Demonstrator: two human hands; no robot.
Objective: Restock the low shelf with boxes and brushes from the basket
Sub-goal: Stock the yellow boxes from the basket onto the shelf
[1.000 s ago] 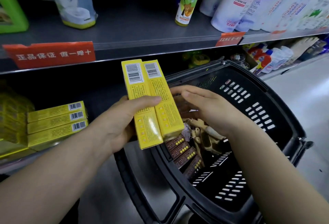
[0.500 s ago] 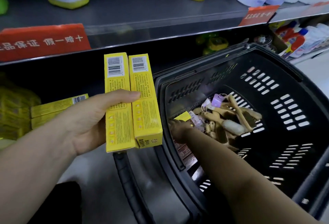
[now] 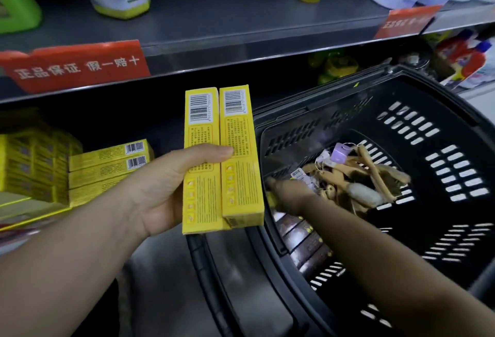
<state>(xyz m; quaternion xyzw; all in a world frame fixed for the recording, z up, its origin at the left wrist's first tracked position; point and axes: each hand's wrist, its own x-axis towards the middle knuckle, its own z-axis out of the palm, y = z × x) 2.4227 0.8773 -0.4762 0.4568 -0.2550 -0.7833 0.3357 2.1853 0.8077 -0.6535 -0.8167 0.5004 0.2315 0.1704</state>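
Gripping two yellow boxes (image 3: pixel 222 160) upright and side by side, the left hand (image 3: pixel 160 189) has its thumb laid across their printed faces and its fingers clamped round them from behind (barcodes at the top). The pair is held in the air just beside the near-left rim of the black basket (image 3: pixel 348 90), in front of the low shelf (image 3: pixel 163 133), where stacked yellow boxes (image 3: pixel 107 165) lie flat on the left. The right hand (image 3: pixel 289 194) is down inside the basket, between a row of brown boxes (image 3: pixel 302 237) along the near wall and a heap of wooden brushes (image 3: pixel 369 176). It is blurred, so I cannot tell whether its fingers are apart or together. A red label (image 3: pixel 75 67) hangs on the shelf edge above.
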